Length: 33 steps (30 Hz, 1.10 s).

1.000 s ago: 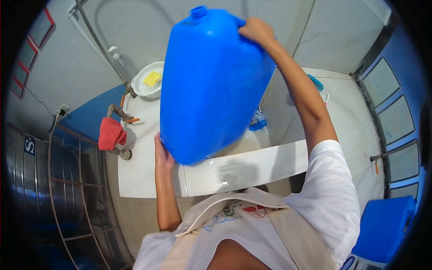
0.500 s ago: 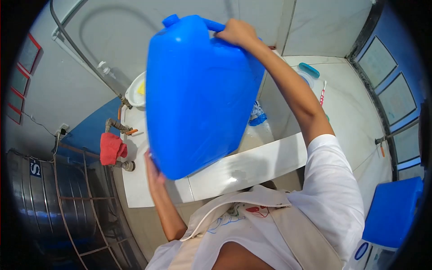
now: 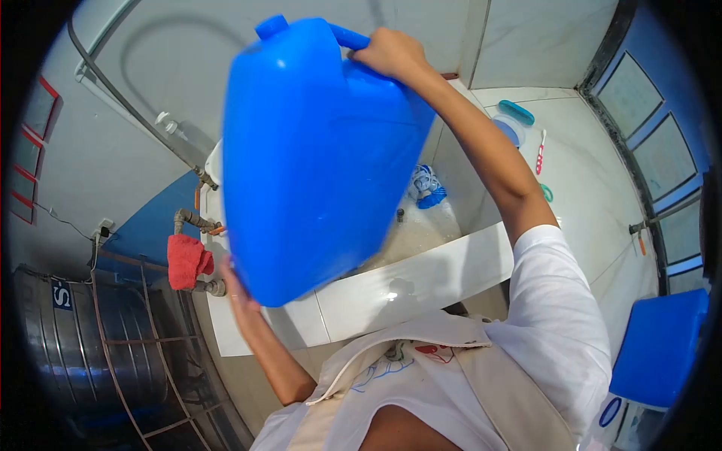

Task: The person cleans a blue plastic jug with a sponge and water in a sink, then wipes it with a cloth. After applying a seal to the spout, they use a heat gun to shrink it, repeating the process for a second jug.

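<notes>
one dark blue label [image 3: 62,295], fixed high on the metal tank [image 3: 75,346] at far left, bearing in white a legible capital letter s with a small stroke beside it, brand or full word undetermined. one blue oval outline [image 3: 611,412] against the pale container [image 3: 630,430] at lower right, any lettering inside too small and dim to read.

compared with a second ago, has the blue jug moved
Yes, to the left: the blue jug now appears much closer to the red cloth draped over the pipework, with the gap between jug and cloth narrowed.
</notes>
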### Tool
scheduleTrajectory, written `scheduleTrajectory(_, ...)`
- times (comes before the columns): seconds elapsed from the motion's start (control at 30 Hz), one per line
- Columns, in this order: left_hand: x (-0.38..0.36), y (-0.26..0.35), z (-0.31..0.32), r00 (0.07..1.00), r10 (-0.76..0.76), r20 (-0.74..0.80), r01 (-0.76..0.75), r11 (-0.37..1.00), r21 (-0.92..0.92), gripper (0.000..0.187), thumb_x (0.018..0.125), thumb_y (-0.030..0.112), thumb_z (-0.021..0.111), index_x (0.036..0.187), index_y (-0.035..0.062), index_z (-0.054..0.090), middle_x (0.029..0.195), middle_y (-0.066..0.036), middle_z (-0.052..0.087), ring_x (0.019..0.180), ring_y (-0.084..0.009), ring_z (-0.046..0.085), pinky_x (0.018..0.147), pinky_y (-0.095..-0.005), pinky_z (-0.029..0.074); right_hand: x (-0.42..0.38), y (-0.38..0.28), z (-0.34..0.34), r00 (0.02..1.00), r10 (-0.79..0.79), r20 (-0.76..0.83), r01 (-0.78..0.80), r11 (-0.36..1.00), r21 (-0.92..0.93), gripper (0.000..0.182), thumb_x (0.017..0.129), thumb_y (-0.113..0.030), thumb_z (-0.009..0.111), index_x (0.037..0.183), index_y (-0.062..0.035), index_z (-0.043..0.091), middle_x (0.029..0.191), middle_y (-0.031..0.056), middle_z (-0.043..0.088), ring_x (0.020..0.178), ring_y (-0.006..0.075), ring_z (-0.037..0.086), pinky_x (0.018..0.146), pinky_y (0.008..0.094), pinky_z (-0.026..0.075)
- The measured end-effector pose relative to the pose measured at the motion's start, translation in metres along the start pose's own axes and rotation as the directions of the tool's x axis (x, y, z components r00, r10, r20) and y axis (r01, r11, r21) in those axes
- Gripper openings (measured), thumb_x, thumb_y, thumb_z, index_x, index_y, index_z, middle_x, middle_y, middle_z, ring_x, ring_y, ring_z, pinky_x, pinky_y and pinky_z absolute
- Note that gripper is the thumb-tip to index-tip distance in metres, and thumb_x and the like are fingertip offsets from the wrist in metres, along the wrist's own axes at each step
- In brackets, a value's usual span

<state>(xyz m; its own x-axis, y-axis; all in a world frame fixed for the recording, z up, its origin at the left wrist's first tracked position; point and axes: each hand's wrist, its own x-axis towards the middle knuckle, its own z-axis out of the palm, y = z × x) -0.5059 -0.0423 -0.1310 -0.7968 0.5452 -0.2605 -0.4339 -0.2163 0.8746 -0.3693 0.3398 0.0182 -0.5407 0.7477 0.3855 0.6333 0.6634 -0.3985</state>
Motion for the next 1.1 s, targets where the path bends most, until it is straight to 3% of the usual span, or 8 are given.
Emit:
scheduleTrajectory(0.2, 0.067, 0.005, 0.000, 0.991, 0.093, -0.098, -0.090, 0.995, 0.034, 0.059, 0.085, 0.052, 0.043, 0.121, 0.0055, 0.045, 0.114, -0.011, 0.053, 0.102, -0.0241, 0.053, 0.087, -0.0379, 0.044, 0.026, 0.023, -0.003, 0.961, -0.033, -0.275, 0.064, 0.992, 0.106, 0.044, 0.069, -0.044, 0.062, 0.082, -0.0024, 0.068, 0.082, 0.0211, 0.064, 0.080, 0.0363, 0.062, 0.070, 0.0431, 0.048)
scheduleTrajectory(0.37, 0.050, -0.061, -0.033, 0.981, -0.187, -0.047, 0.181, 0.977, -0.110, 0.056, 0.083, 0.051, 0.046, 0.114, 0.0053, 0.049, 0.109, -0.010, 0.055, 0.092, -0.0238, 0.056, 0.079, -0.0347, 0.048, 0.003, 0.021, 0.010, 0.999, -0.003, -0.052, 0.002, 1.000, -0.025, 0.042, 0.068, -0.042, 0.062, 0.081, -0.0023, 0.068, 0.082, 0.0205, 0.064, 0.078, 0.0365, 0.062, 0.070, 0.0434, 0.048)
scheduleTrajectory(0.6, 0.036, 0.028, 0.014, 0.977, 0.170, -0.131, -0.166, 0.985, 0.045, 0.059, 0.082, 0.052, 0.046, 0.116, 0.0038, 0.048, 0.110, -0.013, 0.055, 0.095, -0.0251, 0.057, 0.079, -0.0364, 0.049, 0.007, 0.008, -0.012, 0.986, 0.025, -0.164, -0.003, 0.991, 0.136, 0.046, 0.068, -0.045, 0.062, 0.083, -0.0020, 0.067, 0.084, 0.0205, 0.064, 0.081, 0.0358, 0.062, 0.073, 0.0424, 0.048)
scheduleTrajectory(0.7, 0.066, -0.023, -0.004, 0.991, 0.046, -0.122, -0.045, 0.999, 0.011, 0.057, 0.082, 0.050, 0.046, 0.115, 0.0040, 0.048, 0.110, -0.012, 0.055, 0.094, -0.0250, 0.057, 0.079, -0.0363, 0.049, 0.011, 0.026, 0.001, 0.994, 0.066, -0.088, -0.062, 0.997, 0.053, 0.045, 0.068, -0.044, 0.062, 0.084, -0.0020, 0.067, 0.084, 0.0208, 0.064, 0.081, 0.0356, 0.062, 0.073, 0.0427, 0.048)
scheduleTrajectory(0.77, 0.046, -0.054, -0.009, 0.978, -0.190, -0.083, 0.182, 0.979, -0.087, 0.060, 0.082, 0.050, 0.048, 0.119, 0.0035, 0.046, 0.111, -0.011, 0.055, 0.098, -0.0246, 0.055, 0.082, -0.0365, 0.047, 0.010, 0.030, 0.014, 0.998, 0.035, -0.052, -0.033, 0.999, 0.038, 0.045, 0.068, -0.043, 0.062, 0.083, -0.0018, 0.068, 0.083, 0.0212, 0.064, 0.081, 0.0356, 0.062, 0.072, 0.0430, 0.048)
scheduleTrajectory(0.87, 0.032, -0.030, -0.039, 0.987, -0.158, -0.008, 0.158, 0.987, -0.031, 0.062, 0.082, 0.052, 0.047, 0.120, 0.0035, 0.045, 0.114, -0.011, 0.053, 0.100, -0.0251, 0.054, 0.083, -0.0371, 0.046, 0.001, 0.012, 0.011, 1.000, -0.002, 0.027, 0.001, 0.999, 0.036, 0.044, 0.068, -0.042, 0.062, 0.083, -0.0010, 0.068, 0.082, 0.0208, 0.064, 0.080, 0.0362, 0.062, 0.071, 0.0428, 0.048)
scheduleTrajectory(0.97, 0.023, 0.023, -0.001, 0.993, 0.117, -0.025, -0.116, 0.992, 0.047, 0.061, 0.083, 0.052, 0.044, 0.120, 0.0036, 0.045, 0.115, -0.011, 0.052, 0.103, -0.0242, 0.052, 0.086, -0.0385, 0.045, 0.001, -0.002, -0.011, 0.996, 0.028, -0.082, -0.016, 0.990, 0.141, 0.043, 0.068, -0.042, 0.062, 0.083, -0.0018, 0.068, 0.082, 0.0206, 0.064, 0.080, 0.0364, 0.062, 0.072, 0.0429, 0.048)
scheduleTrajectory(1.1, 0.064, -0.009, 0.001, 0.997, 0.063, -0.037, -0.063, 0.998, 0.009, 0.055, 0.085, 0.050, 0.045, 0.115, 0.0045, 0.048, 0.110, -0.011, 0.055, 0.098, -0.0229, 0.055, 0.083, -0.0359, 0.047, 0.012, 0.013, -0.009, 0.985, 0.030, -0.170, -0.012, 0.995, 0.102, 0.042, 0.068, -0.042, 0.062, 0.083, -0.0024, 0.068, 0.083, 0.0205, 0.064, 0.081, 0.0364, 0.062, 0.071, 0.0429, 0.048)
